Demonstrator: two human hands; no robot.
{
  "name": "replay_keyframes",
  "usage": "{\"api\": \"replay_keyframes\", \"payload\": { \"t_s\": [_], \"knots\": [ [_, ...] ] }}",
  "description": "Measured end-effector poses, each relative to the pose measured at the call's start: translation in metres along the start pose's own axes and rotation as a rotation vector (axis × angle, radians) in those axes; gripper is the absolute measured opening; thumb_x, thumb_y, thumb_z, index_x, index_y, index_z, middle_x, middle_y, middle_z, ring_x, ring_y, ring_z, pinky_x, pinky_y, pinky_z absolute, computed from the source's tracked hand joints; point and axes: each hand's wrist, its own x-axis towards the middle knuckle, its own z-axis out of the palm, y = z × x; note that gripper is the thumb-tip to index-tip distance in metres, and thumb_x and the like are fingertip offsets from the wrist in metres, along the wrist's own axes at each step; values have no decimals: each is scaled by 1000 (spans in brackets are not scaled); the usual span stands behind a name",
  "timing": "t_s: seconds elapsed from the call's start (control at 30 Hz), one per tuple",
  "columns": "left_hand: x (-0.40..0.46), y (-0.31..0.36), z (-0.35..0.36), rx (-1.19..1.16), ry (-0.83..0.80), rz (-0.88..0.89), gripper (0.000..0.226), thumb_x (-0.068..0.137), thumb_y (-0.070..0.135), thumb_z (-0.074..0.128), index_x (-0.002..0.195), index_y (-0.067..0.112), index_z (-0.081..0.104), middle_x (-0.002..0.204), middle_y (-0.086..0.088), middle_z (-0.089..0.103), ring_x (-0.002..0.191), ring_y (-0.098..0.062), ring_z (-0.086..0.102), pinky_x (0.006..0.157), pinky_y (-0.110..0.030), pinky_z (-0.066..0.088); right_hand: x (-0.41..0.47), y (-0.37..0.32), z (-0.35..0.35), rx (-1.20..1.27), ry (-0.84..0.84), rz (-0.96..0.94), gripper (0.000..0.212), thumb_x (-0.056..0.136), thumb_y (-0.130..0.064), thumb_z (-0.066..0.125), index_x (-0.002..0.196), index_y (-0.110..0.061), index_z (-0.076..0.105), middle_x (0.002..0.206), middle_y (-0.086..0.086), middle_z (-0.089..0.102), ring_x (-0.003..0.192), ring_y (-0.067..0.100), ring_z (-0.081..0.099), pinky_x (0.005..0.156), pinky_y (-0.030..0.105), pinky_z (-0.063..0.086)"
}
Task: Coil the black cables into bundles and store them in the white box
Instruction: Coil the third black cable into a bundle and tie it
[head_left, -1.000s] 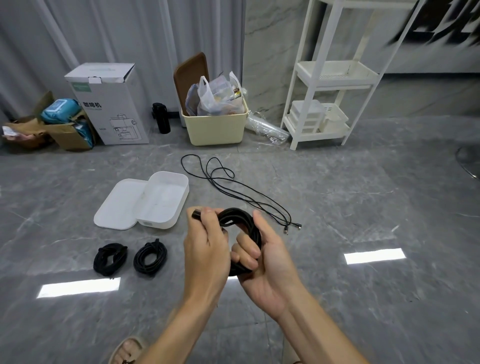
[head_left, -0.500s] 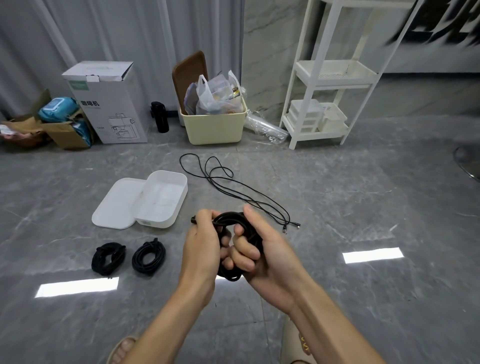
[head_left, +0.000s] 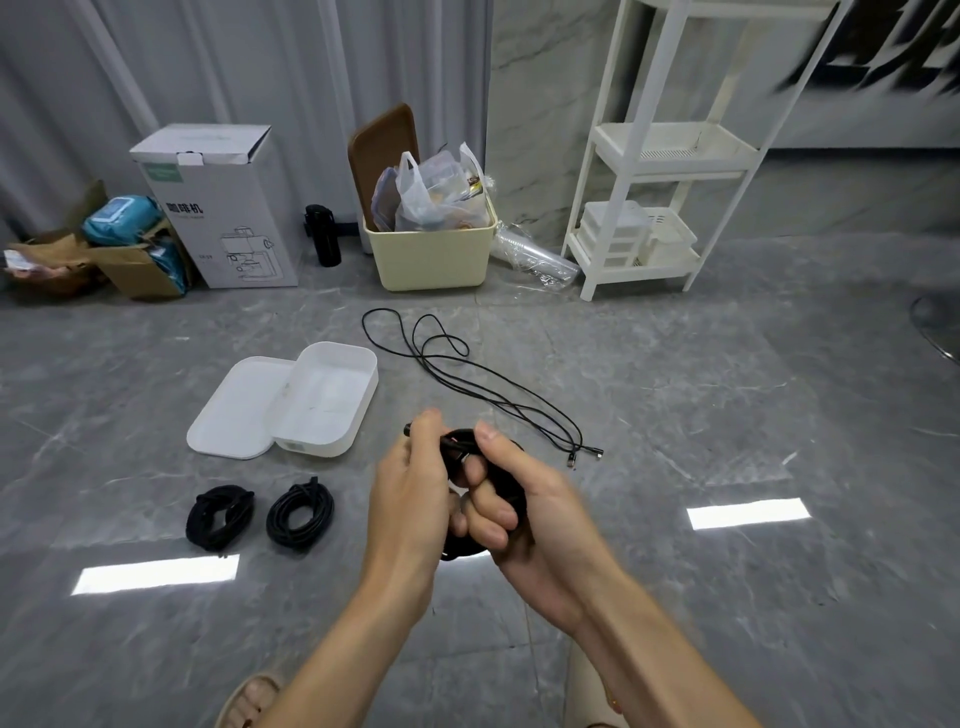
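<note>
Both hands hold one coiled black cable (head_left: 511, 486): the left hand (head_left: 410, 493) pinches its end, the right hand (head_left: 524, 499) grips the coil. Two finished bundles (head_left: 260, 514) lie near the open white box (head_left: 324, 400); a loose cable (head_left: 488, 379) lies farther right.

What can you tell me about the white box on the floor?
The white box looks like smooth plastic, rectangular with rounded corners. It sits open on the grey floor, nothing visible inside. Its flat lid lies beside it on the left, touching or tucked slightly under its edge. No hand touches it. Two coiled black bundles lie nearer the person, apart from it.
</note>
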Motion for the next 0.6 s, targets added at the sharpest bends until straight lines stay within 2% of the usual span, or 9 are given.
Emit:
{"api": "replay_keyframes", "payload": {
  "t_s": [0.1, 0.13, 0.2, 0.27, 0.33, 0.4, 0.5, 0.6],
  "knots": [
    [0, 0, -1, -112, 68, -43, 45, 93, 50, 42, 70, 15, 58, 54, -3, 52, 42, -16, 44, 36, -23, 35, -1, -6, -3, 36, -95, 65, 35, 91, -40, 58, 68, -13, 59, 44, -2, 33, 43, 14, 39, 64, 26, 51],
    [1, 0, -3, -88, 66, -9, 46, 92, 53, 41, 70, 16, 59, 54, -3, 54, 44, -19, 48, 36, -24, 36, -2, -11, -4, 36, -137, 96, 35, 91, -38, 59, 67, -13, 63, 44, -2, 38, 45, 15, 42, 66, 27, 51],
    [3, -1, -7, 106, 46, 144, 55, 87, 59, 33, 68, 16, 61, 52, -3, 60, 47, -26, 57, 42, -31, 44, -3, -17, -5, -3, -157, 152, 36, 91, -40, 58, 65, -18, 71, 46, -2, 46, 49, 17, 48, 66, 25, 52],
    [3, -2, -8, 322, 51, 332, 65, 87, 62, 26, 66, 12, 61, 52, -4, 61, 50, -23, 60, 51, -37, 48, -2, -16, -3, -76, -43, 179, 44, 92, -49, 59, 59, -24, 73, 45, -6, 45, 45, 14, 42, 56, 22, 47],
    [3, -5, -7, 389, 68, 425, 66, 90, 58, 26, 67, 8, 63, 56, -1, 63, 52, -15, 58, 48, -23, 41, 0, -10, 0, -84, 122, 134, 42, 87, -51, 66, 57, -23, 72, 46, -5, 38, 38, 10, 29, 47, 20, 40],
    [2, -8, -4, 342, 42, 427, 58, 92, 52, 30, 68, 15, 68, 57, 5, 63, 53, -9, 58, 47, -16, 39, 2, -4, 2, -4, 264, 77, 35, 85, -46, 72, 63, -19, 74, 49, -1, 33, 34, 10, 24, 42, 22, 42],
    [-2, -12, 0, 240, -37, 369, 45, 86, 52, 32, 75, 30, 70, 66, 6, 68, 53, -7, 57, 52, -26, 46, 3, -2, 0, 122, 396, 28, 37, 87, -38, 73, 59, -14, 72, 46, -1, 33, 30, 8, 22, 33, 19, 35],
    [-3, -14, 3, 196, -50, 334, 35, 86, 46, 35, 76, 36, 68, 72, 9, 70, 53, -4, 57, 52, -27, 45, 5, -1, -3, 174, 450, 20, 39, 89, -35, 71, 65, -9, 57, 45, -1, 32, 28, 8, 22, 30, 18, 30]
  ]
}}
